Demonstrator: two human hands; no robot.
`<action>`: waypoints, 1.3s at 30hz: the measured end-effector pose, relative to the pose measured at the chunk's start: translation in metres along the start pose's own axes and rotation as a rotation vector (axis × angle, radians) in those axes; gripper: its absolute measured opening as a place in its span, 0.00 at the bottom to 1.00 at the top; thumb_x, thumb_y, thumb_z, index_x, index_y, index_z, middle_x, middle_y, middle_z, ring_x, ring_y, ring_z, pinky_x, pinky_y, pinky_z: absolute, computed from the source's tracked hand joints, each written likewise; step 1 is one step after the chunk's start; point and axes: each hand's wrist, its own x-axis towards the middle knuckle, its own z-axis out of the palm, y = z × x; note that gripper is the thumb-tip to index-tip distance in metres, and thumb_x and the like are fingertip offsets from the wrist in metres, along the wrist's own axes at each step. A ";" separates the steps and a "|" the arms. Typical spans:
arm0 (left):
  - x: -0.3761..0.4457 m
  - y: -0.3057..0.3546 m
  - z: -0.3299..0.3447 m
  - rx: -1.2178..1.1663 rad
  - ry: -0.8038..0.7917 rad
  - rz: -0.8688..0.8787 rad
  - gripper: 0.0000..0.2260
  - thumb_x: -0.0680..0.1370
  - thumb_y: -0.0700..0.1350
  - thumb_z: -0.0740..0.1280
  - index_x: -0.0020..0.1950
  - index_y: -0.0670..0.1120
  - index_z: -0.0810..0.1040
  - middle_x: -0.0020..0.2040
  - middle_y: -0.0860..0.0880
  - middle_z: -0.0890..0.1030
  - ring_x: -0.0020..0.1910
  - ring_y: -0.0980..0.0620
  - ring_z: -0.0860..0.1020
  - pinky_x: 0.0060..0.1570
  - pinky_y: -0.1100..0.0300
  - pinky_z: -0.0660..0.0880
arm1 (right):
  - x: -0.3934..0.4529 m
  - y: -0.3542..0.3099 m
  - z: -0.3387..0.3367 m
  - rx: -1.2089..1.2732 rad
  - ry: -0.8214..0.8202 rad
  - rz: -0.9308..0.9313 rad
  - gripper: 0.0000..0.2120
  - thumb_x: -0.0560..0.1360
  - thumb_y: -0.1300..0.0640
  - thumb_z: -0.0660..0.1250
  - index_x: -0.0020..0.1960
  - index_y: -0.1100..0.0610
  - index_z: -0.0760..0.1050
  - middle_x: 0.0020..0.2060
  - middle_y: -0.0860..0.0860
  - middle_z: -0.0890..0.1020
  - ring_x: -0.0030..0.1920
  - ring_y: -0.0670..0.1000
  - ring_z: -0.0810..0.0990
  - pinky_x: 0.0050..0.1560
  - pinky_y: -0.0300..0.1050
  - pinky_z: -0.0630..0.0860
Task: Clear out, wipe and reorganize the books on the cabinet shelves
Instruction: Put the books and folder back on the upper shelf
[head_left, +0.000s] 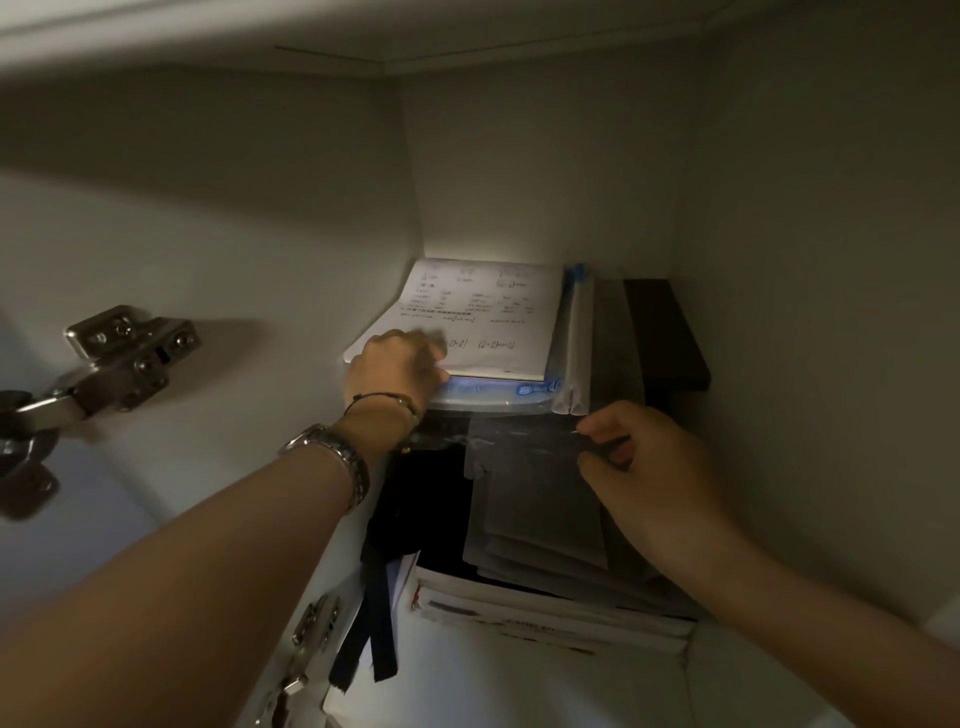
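- Books and papers fill the white cabinet (810, 218) in two levels: an upper pile on the dark brown wooden shelf (670, 332) and a lower stack of white-edged books (550, 608) at the bottom.
- White printed sheets (488, 312) with maths text lie on top of the upper pile, toward the shelf's left side, lit brightly from behind.
- Under the sheets sits a clear plastic folder with blue print (498, 392); its front edge juts past the shelf's front edge.
- Just right of the sheets lies a folded translucent plastic sleeve with a blue clip (574, 332), and beyond it grey folders reach the shelf's right edge.
- The left hand (395, 371) grips the front left corner of the printed sheets, fingers curled over them; a metal watch (337, 457) and a thin dark bracelet (384, 402) sit on that wrist.
- The right hand (639, 462) is below the shelf's front edge, thumb and fingers pinching the upper edge of a clear plastic file pocket (524, 467) that holds grey paper and rests on the lower stack.
- A black strap (376, 597) hangs down at the lower stack's left.
- Metal door hinges (119, 358) are fixed to the cabinet's left wall.
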 end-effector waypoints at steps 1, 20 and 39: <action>0.001 0.002 -0.001 0.004 -0.008 -0.027 0.11 0.73 0.44 0.70 0.55 0.47 0.81 0.56 0.44 0.80 0.56 0.42 0.76 0.59 0.50 0.72 | 0.000 0.001 0.000 -0.006 -0.007 0.002 0.10 0.74 0.61 0.67 0.50 0.47 0.75 0.47 0.42 0.76 0.45 0.41 0.73 0.45 0.35 0.71; -0.069 -0.017 0.007 0.114 0.292 0.501 0.11 0.72 0.44 0.60 0.48 0.46 0.80 0.44 0.47 0.79 0.43 0.45 0.76 0.45 0.58 0.63 | -0.017 -0.017 -0.014 -0.084 -0.061 -0.038 0.10 0.74 0.63 0.67 0.50 0.49 0.74 0.43 0.45 0.75 0.41 0.43 0.74 0.43 0.36 0.71; -0.206 -0.022 0.021 -0.045 0.165 0.336 0.11 0.75 0.46 0.58 0.49 0.47 0.79 0.47 0.50 0.79 0.47 0.53 0.71 0.45 0.62 0.62 | -0.125 0.009 -0.042 -0.263 -0.266 -0.124 0.12 0.74 0.58 0.67 0.57 0.51 0.74 0.43 0.44 0.76 0.42 0.42 0.75 0.45 0.40 0.75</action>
